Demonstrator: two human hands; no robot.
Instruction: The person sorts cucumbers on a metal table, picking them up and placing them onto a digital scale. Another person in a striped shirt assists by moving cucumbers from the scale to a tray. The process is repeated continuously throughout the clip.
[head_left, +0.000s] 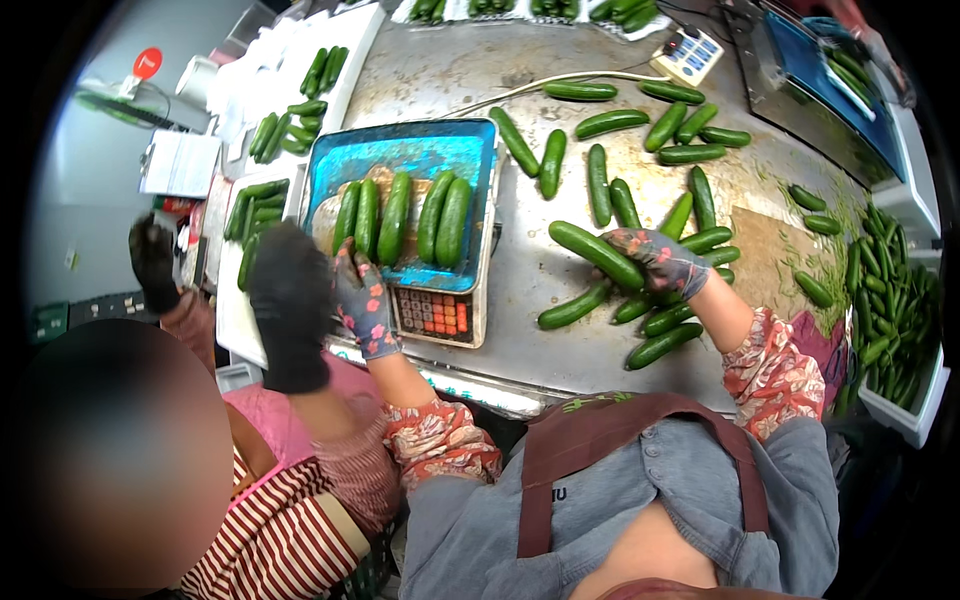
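Note:
My right hand (660, 259), in a floral-patterned glove, grips a cucumber (589, 247) above other loose cucumbers on the metal table. My left hand (365, 304), gloved alike, is at the near left side of a digital scale's blue pan (405, 146). Its extended fingers are at the near ends of the leftmost cucumbers (347, 217) on the pan; whether they press on them is hard to tell. Several cucumbers lie side by side there, including one in the middle (395, 217) and a pair to the right (452, 223). The scale's keypad (433, 311) faces me.
A co-worker's black-gloved hand (289, 300) is blurred just left of mine. Beyond it, a white tray (232, 326) holds cucumbers. A power strip (688, 56) trails a cable across the back. At right stands a white crate (911, 427) full of cucumbers, near a brown board (765, 255).

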